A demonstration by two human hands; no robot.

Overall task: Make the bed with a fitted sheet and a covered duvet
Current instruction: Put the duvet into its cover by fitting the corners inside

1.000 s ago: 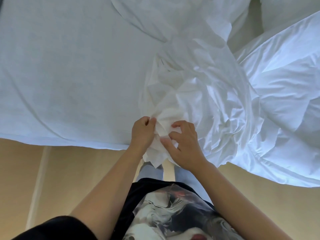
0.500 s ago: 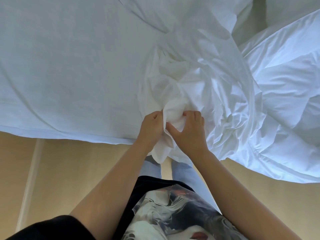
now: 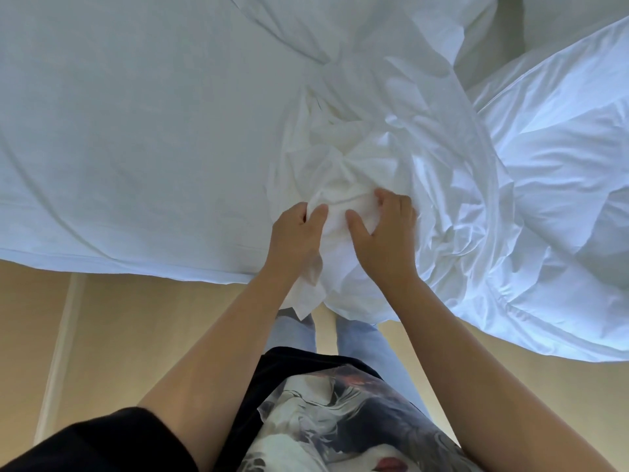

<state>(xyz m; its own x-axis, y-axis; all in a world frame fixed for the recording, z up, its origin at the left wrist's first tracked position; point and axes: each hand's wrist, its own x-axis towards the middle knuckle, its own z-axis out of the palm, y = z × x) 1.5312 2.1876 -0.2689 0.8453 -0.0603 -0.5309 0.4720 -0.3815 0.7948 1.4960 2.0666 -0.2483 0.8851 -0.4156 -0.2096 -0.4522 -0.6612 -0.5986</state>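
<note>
Left hand (image 3: 299, 235) is pinching a fold of the bunched white fabric (image 3: 343, 180) between thumb and fingers. Right hand (image 3: 386, 240) is gripping the same bunch, fingers curled into it. The bunch is lying on the flat sheet (image 3: 136, 131) and spilling over the near edge of the bed (image 3: 136, 265). The crumpled duvet (image 3: 561, 158) is lying at the right edge.

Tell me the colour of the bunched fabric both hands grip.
Plain white fabric, best seen in the head view.

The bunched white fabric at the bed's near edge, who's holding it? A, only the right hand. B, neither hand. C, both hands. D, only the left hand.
C: the left hand and the right hand both curl their fingers into the bunched white fabric.
</note>
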